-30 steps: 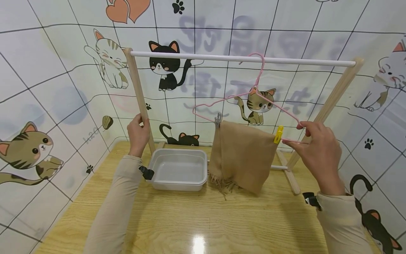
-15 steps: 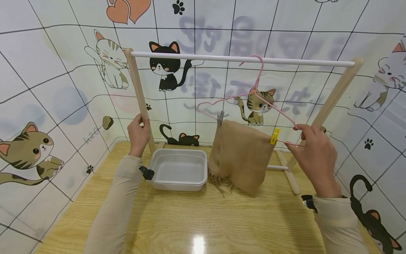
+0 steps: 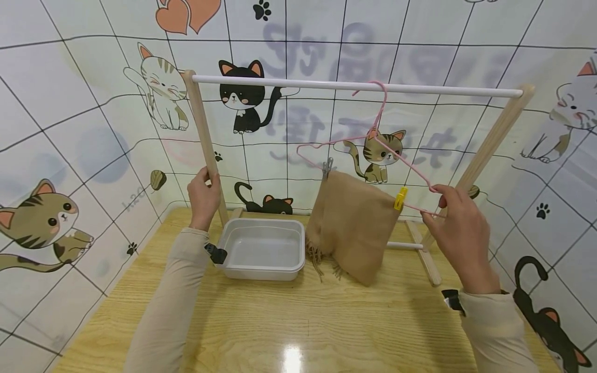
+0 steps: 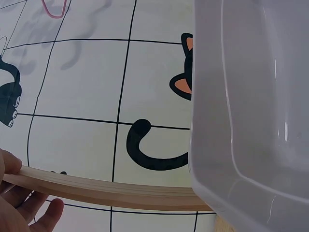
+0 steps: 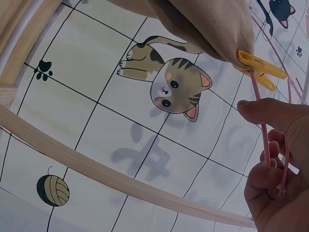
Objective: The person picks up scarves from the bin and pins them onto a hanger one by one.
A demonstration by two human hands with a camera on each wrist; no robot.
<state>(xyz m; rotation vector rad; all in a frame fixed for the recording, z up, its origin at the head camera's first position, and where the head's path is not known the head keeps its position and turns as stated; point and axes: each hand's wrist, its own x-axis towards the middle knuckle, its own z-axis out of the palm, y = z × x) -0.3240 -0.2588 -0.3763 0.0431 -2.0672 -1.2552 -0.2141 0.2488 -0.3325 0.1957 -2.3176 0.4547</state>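
A pink hanger (image 3: 407, 160) hooks over the white rail (image 3: 280, 83) of a wooden rack. My right hand (image 3: 462, 233) grips the hanger's right corner between thumb and fingers; the right wrist view shows the pink wire running through the fingers. From the hanger's lower bar hangs a tan fringed cloth (image 3: 354, 223), held by a grey clip (image 3: 328, 166) on the left and a yellow clothespin (image 3: 400, 199) on the right. My left hand (image 3: 203, 199) holds the rack's left post (image 3: 201, 124), thumb and fingers on either side of it in the left wrist view.
A white plastic basin (image 3: 261, 274) stands on the wooden table (image 3: 298, 321) just left of the cloth. The rack's right post (image 3: 494, 134) rises behind my right hand, its foot (image 3: 429, 264) on the table. Behind stands a cat-printed wall covering (image 3: 308, 31).
My right hand has moved slightly left and down, turning the hanger. The cloth's right side has dropped and shifted left with it. My left hand has stayed on the post.
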